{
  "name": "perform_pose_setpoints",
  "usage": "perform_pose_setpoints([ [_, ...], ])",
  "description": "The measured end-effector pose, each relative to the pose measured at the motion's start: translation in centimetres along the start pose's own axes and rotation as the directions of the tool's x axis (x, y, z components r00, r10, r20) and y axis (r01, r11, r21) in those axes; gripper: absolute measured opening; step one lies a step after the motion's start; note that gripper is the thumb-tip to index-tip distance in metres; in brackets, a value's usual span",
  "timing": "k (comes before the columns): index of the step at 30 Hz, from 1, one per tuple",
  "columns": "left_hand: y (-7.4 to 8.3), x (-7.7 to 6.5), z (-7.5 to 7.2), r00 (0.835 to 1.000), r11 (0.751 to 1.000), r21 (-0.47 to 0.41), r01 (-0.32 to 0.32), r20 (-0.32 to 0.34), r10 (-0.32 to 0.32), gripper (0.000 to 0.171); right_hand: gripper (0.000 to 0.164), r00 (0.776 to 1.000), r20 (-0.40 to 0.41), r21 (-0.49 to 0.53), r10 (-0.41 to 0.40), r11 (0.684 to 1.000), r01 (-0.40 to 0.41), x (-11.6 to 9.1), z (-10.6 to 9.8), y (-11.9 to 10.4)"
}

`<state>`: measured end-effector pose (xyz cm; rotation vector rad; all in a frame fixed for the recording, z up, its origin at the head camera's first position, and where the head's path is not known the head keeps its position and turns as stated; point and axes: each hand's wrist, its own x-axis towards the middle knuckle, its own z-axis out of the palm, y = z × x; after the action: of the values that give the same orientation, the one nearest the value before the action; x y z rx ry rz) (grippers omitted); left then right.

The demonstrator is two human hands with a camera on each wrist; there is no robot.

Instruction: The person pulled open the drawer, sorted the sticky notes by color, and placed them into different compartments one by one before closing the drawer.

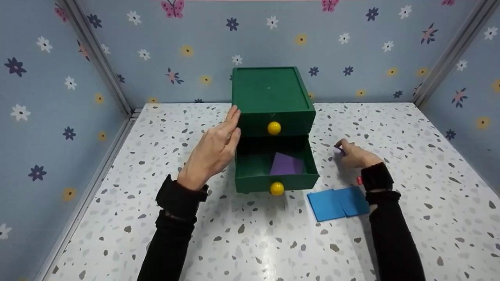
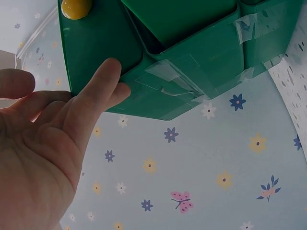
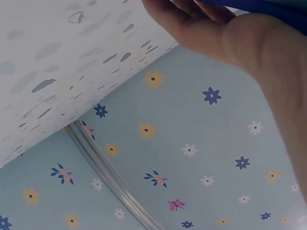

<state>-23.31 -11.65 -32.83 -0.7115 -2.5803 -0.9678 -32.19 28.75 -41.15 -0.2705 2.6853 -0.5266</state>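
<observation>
A green two-drawer cabinet (image 1: 269,89) with yellow knobs stands near the back wall. Its upper drawer (image 1: 254,125) is closed; the lower drawer (image 1: 277,183) is pulled out, with a purple flat piece (image 1: 287,164) inside. My left hand (image 1: 215,148) rests straight fingers against the cabinet's left side, at the upper drawer's front corner in the left wrist view. To the right of the cabinet, my right hand (image 1: 353,155) pinches a thin purple piece (image 1: 339,149) low over the table. In the right wrist view a dark blue edge (image 3: 268,10) crosses the palm.
Two blue flat pieces (image 1: 328,205) lie side by side on the speckled table (image 1: 187,242), under and left of my right wrist. Clear tape (image 2: 175,76) covers joints on the cabinet's side. Flower-patterned walls (image 1: 218,47) enclose the table at back, left and right.
</observation>
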Motion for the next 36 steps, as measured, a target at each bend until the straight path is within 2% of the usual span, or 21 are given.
perform_pose_setpoints([
  [4,0.0,0.0,0.0,1.000,1.000,-0.008,0.007,0.001,-0.007,0.051,0.039,1.000,-0.023,-0.027,-0.014,1.000,0.014,-0.1,-0.3,0.0],
  [6,0.0,0.0,0.0,1.000,1.000,-0.013,0.010,0.001,-0.010,0.051,0.044,0.999,-0.033,-0.035,-0.026,0.999,0.025,-0.1,-0.5,-0.1],
  [11,0.0,0.0,0.0,1.000,1.000,-0.011,0.007,0.000,-0.007,0.051,0.074,0.999,-0.038,0.035,-0.022,0.999,0.023,-0.2,-1.1,-0.6],
  [14,0.0,0.0,0.0,1.000,1.000,-0.007,0.010,0.002,-0.010,0.052,0.074,0.995,-0.076,0.024,-0.064,0.998,0.066,-0.4,-1.4,-1.2],
  [18,0.0,0.0,0.0,1.000,1.000,-0.007,0.010,0.002,-0.010,0.051,0.069,0.978,-0.149,0.001,-0.147,0.989,0.149,-1.1,-2.1,-2.2],
  [21,0.0,0.0,0.0,1.000,1.000,-0.008,0.006,0.001,-0.006,0.051,0.071,0.951,-0.224,0.002,-0.214,0.976,0.220,-2.1,-2.7,-3.2],
  [23,0.1,0.0,0.0,1.000,1.000,-0.007,0.006,0.000,-0.006,0.051,0.071,0.913,-0.304,-0.023,-0.273,0.960,0.279,-2.8,-3.1,-3.9],
  [24,0.1,0.0,0.0,1.000,1.000,-0.007,0.006,0.000,-0.006,0.051,0.071,0.887,-0.348,-0.042,-0.302,0.951,0.307,-3.1,-3.3,-4.3],
  [25,0.1,0.0,0.0,1.000,1.000,-0.007,0.005,-0.002,-0.005,0.051,0.071,0.852,-0.399,-0.071,-0.338,0.938,0.339,-3.5,-3.4,-4.7],
  [29,0.0,0.0,0.0,1.000,1.000,-0.003,0.004,-0.001,-0.004,0.051,0.070,0.668,-0.578,-0.216,-0.469,0.877,0.429,-5.1,-4.0,-6.8],
  [31,0.0,0.0,0.0,1.000,1.000,-0.005,0.006,0.002,-0.006,0.051,0.070,0.587,-0.626,-0.277,-0.514,0.850,0.449,-6.1,-4.2,-8.0],
  [32,0.0,-0.1,0.0,1.000,1.000,-0.008,0.006,0.004,-0.006,0.051,0.070,0.557,-0.638,-0.304,-0.532,0.839,0.452,-6.7,-4.3,-8.6],
  [34,0.0,-0.1,0.0,1.000,1.000,-0.012,0.006,0.005,-0.006,0.051,0.071,0.520,-0.647,-0.340,-0.558,0.821,0.458,-7.8,-4.4,-9.7],
  [36,0.0,-0.1,0.0,1.000,1.000,-0.014,0.004,0.004,-0.004,0.051,0.071,0.499,-0.645,-0.368,-0.580,0.807,0.462,-8.7,-4.3,-10.6],
])
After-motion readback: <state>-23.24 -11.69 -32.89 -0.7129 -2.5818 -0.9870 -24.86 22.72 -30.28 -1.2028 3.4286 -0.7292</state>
